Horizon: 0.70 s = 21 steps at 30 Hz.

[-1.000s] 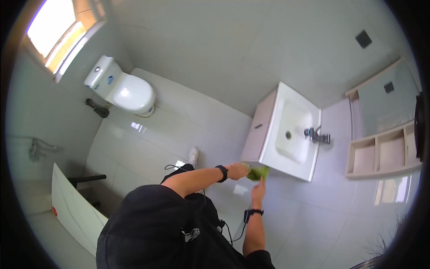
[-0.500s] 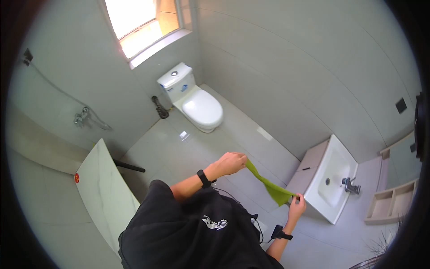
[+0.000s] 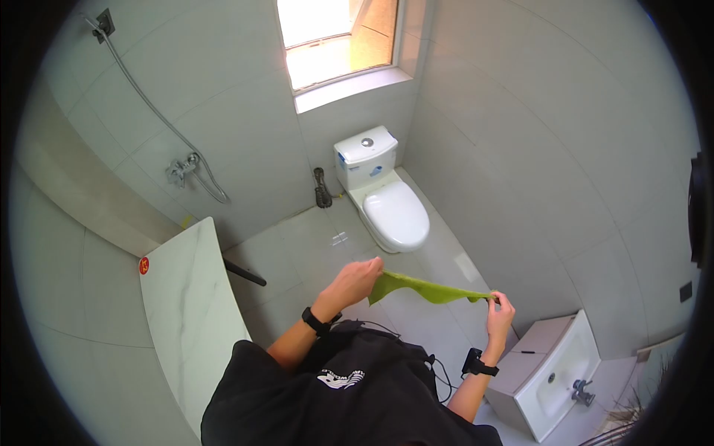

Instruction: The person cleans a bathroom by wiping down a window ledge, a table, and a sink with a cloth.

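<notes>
The green cloth [image 3: 431, 291] is soft and matt, a plain textile without shine. The black shirt [image 3: 286, 405] is matt fabric with a smooth white print [image 3: 341, 379]. The toilet [image 3: 394, 215] is glossy white ceramic, its flush button [image 3: 367, 143] shiny metal. Floor [image 3: 290, 241] and walls [image 3: 513, 156] are smooth tile, the floor polished enough to mirror light. The counter [image 3: 190, 297] has a smooth, marble-veined top. The shower hose [image 3: 145, 93] and tap [image 3: 584, 392] are bright metal; the basin [image 3: 571, 364] is glossy white, probably ceramic, though the lens edge distorts it.
</notes>
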### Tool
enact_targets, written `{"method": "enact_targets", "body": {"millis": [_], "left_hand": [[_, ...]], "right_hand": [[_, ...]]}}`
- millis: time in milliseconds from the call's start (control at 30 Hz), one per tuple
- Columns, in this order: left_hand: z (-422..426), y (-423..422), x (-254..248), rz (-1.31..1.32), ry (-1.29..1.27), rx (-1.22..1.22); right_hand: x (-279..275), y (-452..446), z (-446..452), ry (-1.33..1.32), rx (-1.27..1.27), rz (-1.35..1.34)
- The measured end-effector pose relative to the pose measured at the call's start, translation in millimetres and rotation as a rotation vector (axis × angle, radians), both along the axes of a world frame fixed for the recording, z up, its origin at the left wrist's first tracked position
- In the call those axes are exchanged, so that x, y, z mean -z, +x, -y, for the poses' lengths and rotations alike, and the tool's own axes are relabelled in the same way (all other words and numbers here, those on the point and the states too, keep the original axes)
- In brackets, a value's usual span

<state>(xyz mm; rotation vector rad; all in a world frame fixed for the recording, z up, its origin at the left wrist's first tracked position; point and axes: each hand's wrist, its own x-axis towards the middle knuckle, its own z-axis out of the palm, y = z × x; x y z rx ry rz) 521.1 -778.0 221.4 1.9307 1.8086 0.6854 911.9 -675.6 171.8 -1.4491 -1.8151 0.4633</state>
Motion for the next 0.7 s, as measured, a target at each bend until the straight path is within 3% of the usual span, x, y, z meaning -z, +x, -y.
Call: {"method": "enact_targets", "body": {"millis": [133,233,467,700], "left_hand": [[1,-37,-3,0.090,-0.027,-0.041],[-5,-57,11,0.060,0.108,-0.040],[-16,-103,16,0.029,-0.096,-0.127],[-70,-150,-31,0.028,-0.330,-0.336]], "right_hand": [[-10,-43,-26,0.093,-0.087,0.067],[-15,-73,-50,0.121,-0.130,0.067],[-18,-132,-114,0.148,-0.241,0.080],[-32,-220,-211,0.173,-0.356,-0.028]]}}
